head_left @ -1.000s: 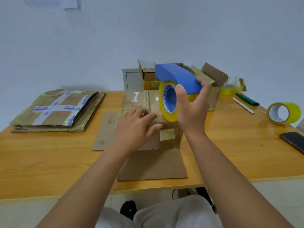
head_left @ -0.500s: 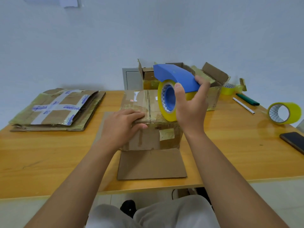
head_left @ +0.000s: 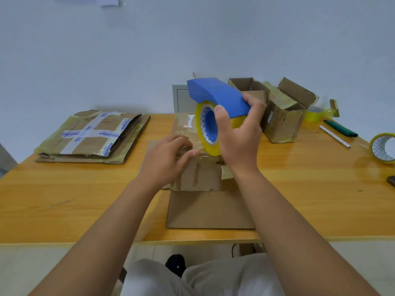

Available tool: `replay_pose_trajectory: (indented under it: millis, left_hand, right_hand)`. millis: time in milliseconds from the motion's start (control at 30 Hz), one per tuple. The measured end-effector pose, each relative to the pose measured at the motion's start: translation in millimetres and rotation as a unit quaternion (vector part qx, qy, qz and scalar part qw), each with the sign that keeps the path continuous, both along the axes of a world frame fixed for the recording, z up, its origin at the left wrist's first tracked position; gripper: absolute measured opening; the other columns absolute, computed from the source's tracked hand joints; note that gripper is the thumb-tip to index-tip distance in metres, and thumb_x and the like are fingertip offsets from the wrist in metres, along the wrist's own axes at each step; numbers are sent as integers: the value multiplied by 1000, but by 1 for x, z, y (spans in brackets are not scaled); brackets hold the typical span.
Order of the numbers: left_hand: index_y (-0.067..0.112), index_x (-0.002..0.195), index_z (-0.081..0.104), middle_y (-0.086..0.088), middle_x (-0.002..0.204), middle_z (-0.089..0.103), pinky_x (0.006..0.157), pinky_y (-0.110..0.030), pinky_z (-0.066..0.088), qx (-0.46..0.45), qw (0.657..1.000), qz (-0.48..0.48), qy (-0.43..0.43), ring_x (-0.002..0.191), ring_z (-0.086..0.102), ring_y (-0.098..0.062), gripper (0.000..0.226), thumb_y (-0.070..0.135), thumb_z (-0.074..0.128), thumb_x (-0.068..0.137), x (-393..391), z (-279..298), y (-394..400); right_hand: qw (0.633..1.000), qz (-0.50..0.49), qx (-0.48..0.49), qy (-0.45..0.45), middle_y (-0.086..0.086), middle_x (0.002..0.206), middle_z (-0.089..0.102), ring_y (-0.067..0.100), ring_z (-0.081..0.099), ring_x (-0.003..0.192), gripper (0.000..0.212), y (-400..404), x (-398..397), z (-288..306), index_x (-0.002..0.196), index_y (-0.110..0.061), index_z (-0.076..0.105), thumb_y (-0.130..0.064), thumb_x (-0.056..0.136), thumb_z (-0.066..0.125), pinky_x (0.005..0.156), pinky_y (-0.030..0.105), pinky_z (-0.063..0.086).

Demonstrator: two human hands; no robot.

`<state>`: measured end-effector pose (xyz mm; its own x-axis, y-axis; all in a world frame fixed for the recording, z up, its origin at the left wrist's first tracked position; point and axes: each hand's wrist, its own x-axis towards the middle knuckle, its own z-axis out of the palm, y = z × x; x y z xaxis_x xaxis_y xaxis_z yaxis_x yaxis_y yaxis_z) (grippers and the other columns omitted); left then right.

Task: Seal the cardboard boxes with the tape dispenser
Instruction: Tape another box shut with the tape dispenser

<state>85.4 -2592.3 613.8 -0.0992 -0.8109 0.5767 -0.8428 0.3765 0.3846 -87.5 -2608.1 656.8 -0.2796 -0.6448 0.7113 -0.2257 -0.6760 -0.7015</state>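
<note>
Head view: my right hand grips the blue tape dispenser upright; my left hand, fingers loosely curled, presses the cardboard box top.

A single wide-angle view from the wearer's head looks forward and down across the wooden counter toward a pale wall. Both forearms reach in from the bottom edge, close to the lens. The wearer's lap fills the lower frame; straight edges bow near the borders.
</note>
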Motion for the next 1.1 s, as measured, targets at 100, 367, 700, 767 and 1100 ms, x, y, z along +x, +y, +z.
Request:
replay_pose_trajectory:
  millis: [100, 367, 700, 767, 1100]
  left_hand:
    - [20, 102, 71, 2, 101, 65, 72, -31, 41, -58, 998, 30, -22, 97, 56, -18, 40, 55, 59, 89, -2, -11, -1]
    - [20, 104, 70, 7, 103, 68, 70, -31, 46, -82, 997, -5, 2, 97, 57, -14, 35, 51, 59, 91, 10, -21, -1]
    - [15, 110, 67, 3, 117, 70, 80, -36, 54, -75, 997, 5, 7, 107, 62, -19, 26, 30, 71, 90, 11, -25, 0]
    - [12, 108, 68, 1, 115, 71, 79, -38, 55, -89, 996, 9, 2, 105, 64, -21, 25, 28, 72, 89, 9, -27, 0]
    - [32, 117, 58, 27, 112, 54, 90, -19, 38, -13, 991, -15, 134, 111, 49, -1, 34, 44, 68, 87, 9, -26, 10]
  right_hand:
    - [1000, -4, 22, 11, -23, 97, 50, -14, 56, 85, 50, -8, -4, 4, 127, -11, 46, -40, 90, 63, 63, 6, 43]
    - [999, -15, 19, 20, -23, 96, 47, -21, 53, 84, 49, -10, -1, 4, 127, -7, 47, -36, 91, 63, 60, 1, 40]
    - [999, -19, 32, 17, -21, 97, 52, -11, 57, 84, 51, -8, 0, 5, 127, -12, 45, -44, 89, 60, 62, 6, 42]
    - [999, -19, 37, 14, -22, 98, 51, -12, 56, 84, 53, -8, 1, 6, 128, -13, 46, -45, 89, 60, 62, 6, 42]
    - [1000, 1, -1, -7, -22, 94, 51, -12, 57, 82, 49, 8, 42, 0, 125, -9, 47, -33, 88, 68, 63, 5, 42]
